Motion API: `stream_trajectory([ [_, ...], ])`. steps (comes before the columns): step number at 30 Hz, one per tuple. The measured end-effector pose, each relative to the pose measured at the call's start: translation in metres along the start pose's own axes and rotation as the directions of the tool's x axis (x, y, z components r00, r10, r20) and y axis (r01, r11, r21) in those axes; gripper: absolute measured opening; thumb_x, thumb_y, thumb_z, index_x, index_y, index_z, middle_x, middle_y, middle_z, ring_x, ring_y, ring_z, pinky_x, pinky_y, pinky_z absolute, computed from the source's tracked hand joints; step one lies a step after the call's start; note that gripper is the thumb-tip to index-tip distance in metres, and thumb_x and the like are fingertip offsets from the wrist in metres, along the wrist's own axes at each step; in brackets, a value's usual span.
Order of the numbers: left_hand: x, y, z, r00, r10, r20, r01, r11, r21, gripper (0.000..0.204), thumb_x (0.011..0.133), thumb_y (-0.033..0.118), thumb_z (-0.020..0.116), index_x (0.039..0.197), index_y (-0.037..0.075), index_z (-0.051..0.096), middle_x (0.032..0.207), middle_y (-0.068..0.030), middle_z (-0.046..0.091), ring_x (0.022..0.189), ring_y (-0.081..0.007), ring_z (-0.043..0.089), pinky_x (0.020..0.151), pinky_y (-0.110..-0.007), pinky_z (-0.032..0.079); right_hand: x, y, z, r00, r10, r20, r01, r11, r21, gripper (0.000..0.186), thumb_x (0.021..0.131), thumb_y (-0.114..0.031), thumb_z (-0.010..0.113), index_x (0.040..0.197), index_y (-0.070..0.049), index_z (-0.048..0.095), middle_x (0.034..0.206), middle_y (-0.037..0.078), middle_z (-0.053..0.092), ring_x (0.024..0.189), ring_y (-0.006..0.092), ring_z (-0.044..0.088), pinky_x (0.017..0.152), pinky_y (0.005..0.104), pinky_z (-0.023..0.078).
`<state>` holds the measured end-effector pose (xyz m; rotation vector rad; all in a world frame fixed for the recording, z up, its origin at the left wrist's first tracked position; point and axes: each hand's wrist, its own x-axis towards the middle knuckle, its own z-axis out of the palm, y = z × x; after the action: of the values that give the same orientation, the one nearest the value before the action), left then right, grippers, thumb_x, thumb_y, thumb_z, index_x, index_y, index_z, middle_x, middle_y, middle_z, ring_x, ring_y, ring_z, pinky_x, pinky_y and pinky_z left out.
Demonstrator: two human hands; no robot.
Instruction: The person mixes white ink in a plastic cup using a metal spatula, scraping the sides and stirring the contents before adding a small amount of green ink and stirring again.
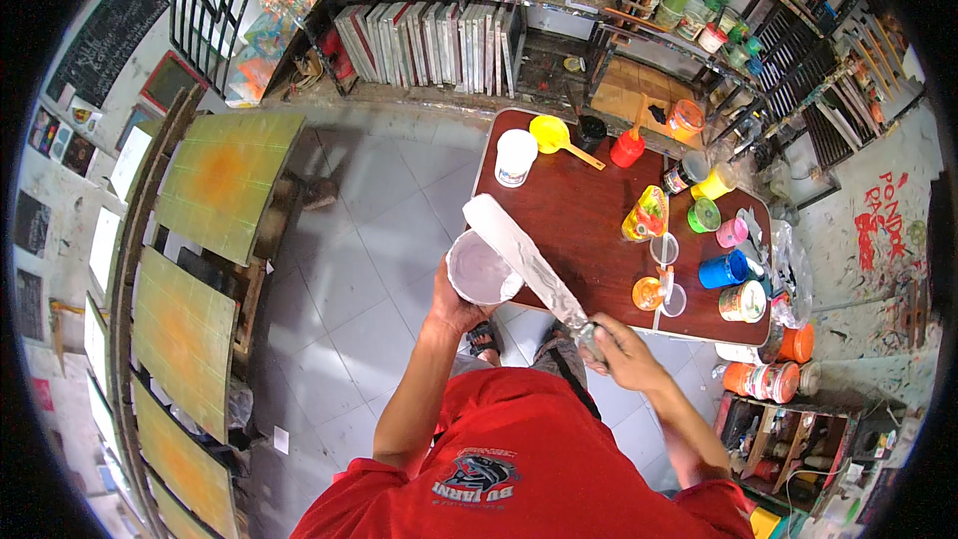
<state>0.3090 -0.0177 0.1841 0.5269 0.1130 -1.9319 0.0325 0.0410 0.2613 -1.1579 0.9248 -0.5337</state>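
Observation:
My left hand is wrapped round a white plastic tub whose inside looks pale grey-white. Gripped by its handle, a long flat spatula smeared with white paste is in my right hand. Its broad blade slants up and left, passing over the tub's right side, with its tip beyond the rim. I cannot tell whether blade and rim touch. A white dab shows at the tub's right rim. Both hands are just in front of a dark red-brown table.
On the table stand a white jar, a yellow dipper, a red pot, a yellow pouch and a blue tub. Green-yellow panels line a rack at left. Framed screens fill a back shelf below paint pots.

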Motion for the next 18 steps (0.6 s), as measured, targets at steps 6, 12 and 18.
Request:
stream_trajectory([
  [6,0.001,-0.012,0.015,0.984,-0.057,0.171,0.043,0.995,0.086,0.051,0.094,0.054,0.043,0.132,0.021,0.054,0.126,-0.0046,0.061,0.116,-0.0271,0.059,0.097,-0.05,0.049,0.048,0.025,0.032,0.992,-0.113,-0.054,0.122,0.963,0.241,0.047,0.102,-0.049,0.042,0.101,-0.002,0.048,0.067,0.002,0.046,0.051,0.0067,0.037,0.044,0.0223,0.029],
  [12,0.007,-0.015,0.011,0.986,-0.039,0.161,0.04,0.999,-0.001,0.053,0.096,0.052,0.037,0.131,0.016,0.054,0.125,-0.0082,0.061,0.114,-0.0309,0.06,0.094,-0.055,0.051,0.057,0.018,0.04,0.969,-0.154,-0.191,0.157,0.988,-0.003,0.041,0.104,-0.042,0.043,0.096,-0.002,0.05,0.066,0.0,0.045,0.051,0.0064,0.037,0.045,0.0224,0.031],
  [18,0.004,0.006,0.003,1.0,0.02,-0.006,-0.02,1.0,-0.015,0.057,0.095,0.053,0.035,0.13,0.012,0.055,0.123,-0.012,0.062,0.108,-0.0349,0.063,0.083,-0.054,0.057,0.041,0.051,0.021,0.978,-0.046,-0.203,-0.003,0.973,-0.231,0.037,0.103,-0.034,0.046,0.096,0.001,0.056,0.068,0.005,0.051,0.056,0.0127,0.047,0.053,0.0294,0.039],
])
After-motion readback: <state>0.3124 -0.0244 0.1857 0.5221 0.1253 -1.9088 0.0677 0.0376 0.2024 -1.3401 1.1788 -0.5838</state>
